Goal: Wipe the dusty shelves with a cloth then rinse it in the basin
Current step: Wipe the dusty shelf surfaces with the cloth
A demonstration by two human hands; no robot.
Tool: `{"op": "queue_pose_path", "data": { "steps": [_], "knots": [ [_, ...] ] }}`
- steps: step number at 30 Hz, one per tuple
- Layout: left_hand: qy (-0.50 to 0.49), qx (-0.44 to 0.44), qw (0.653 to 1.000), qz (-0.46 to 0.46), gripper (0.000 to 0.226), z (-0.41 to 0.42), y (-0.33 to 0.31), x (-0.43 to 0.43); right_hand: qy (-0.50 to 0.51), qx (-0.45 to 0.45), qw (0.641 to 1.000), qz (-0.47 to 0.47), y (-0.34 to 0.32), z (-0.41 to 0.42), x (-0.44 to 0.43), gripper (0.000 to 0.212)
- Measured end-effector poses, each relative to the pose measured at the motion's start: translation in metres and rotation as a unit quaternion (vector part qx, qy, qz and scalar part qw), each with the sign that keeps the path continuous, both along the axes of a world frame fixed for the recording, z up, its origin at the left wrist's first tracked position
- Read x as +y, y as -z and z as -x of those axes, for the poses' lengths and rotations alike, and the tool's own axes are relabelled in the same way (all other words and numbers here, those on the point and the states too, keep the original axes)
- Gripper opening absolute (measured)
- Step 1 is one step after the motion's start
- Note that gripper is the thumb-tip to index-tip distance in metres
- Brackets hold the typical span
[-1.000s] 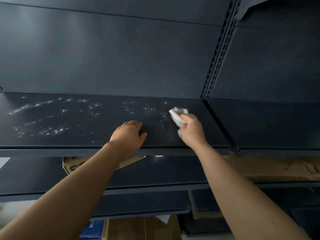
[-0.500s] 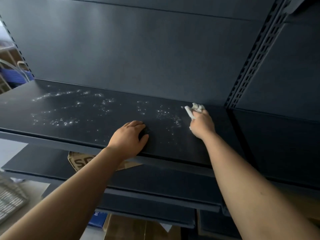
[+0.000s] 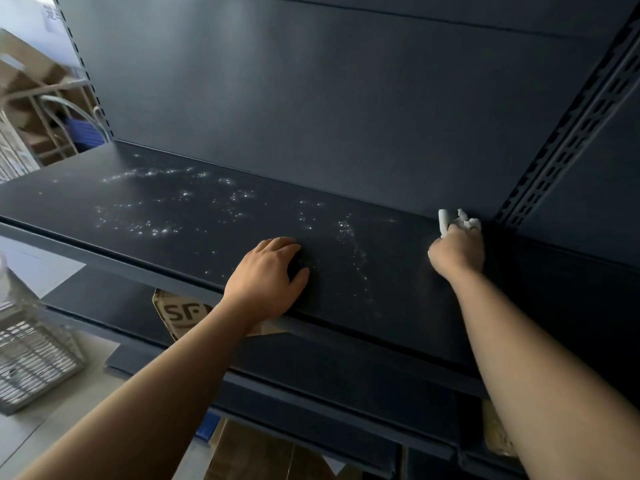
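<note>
A dark metal shelf (image 3: 194,244) runs across the view, speckled with pale dust on its left and middle. My right hand (image 3: 457,251) grips a crumpled white cloth (image 3: 457,220) and holds it against the shelf's far right back corner, beside the slotted upright. My left hand (image 3: 266,275) rests on the shelf near its front edge, fingers bent and spread on the surface, holding nothing. No basin is in view.
A slotted upright (image 3: 568,133) divides this bay from the shelf on the right. Lower shelves (image 3: 311,375) hold a cardboard box (image 3: 183,315). A white wire basket (image 3: 31,351) stands at the lower left; cartons and a cart sit at the far left.
My right hand has carried the cloth from the shelf's middle front toward the back right corner. The view has swung left and closer. My left hand has stayed in place.
</note>
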State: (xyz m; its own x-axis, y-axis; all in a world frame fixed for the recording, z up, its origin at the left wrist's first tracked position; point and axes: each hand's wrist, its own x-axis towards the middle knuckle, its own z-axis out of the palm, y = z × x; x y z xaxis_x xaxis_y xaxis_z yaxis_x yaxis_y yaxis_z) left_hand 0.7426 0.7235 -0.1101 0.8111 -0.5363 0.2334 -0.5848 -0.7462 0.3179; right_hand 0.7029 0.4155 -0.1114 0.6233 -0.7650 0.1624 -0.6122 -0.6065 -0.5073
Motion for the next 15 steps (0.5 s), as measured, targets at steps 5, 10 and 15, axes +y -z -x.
{"op": "queue_pose_path", "data": {
  "steps": [5, 10, 15],
  "knots": [
    [-0.002, -0.004, 1.0, 0.003, 0.05, -0.002, 0.002, 0.0, -0.125, 0.055, 0.99, 0.021, -0.006, -0.042, 0.035, 0.065],
    [0.002, -0.006, 1.0, 0.0, 0.049, -0.002, 0.002, 0.0, -0.268, 0.014, 0.963, -0.018, -0.021, -0.062, 0.097, 0.056],
    [0.004, -0.006, 1.0, -0.002, 0.05, -0.001, 0.001, 0.0, -0.243, -0.165, 0.947, -0.133, -0.024, -0.041, 0.085, 0.05]
  ]
}}
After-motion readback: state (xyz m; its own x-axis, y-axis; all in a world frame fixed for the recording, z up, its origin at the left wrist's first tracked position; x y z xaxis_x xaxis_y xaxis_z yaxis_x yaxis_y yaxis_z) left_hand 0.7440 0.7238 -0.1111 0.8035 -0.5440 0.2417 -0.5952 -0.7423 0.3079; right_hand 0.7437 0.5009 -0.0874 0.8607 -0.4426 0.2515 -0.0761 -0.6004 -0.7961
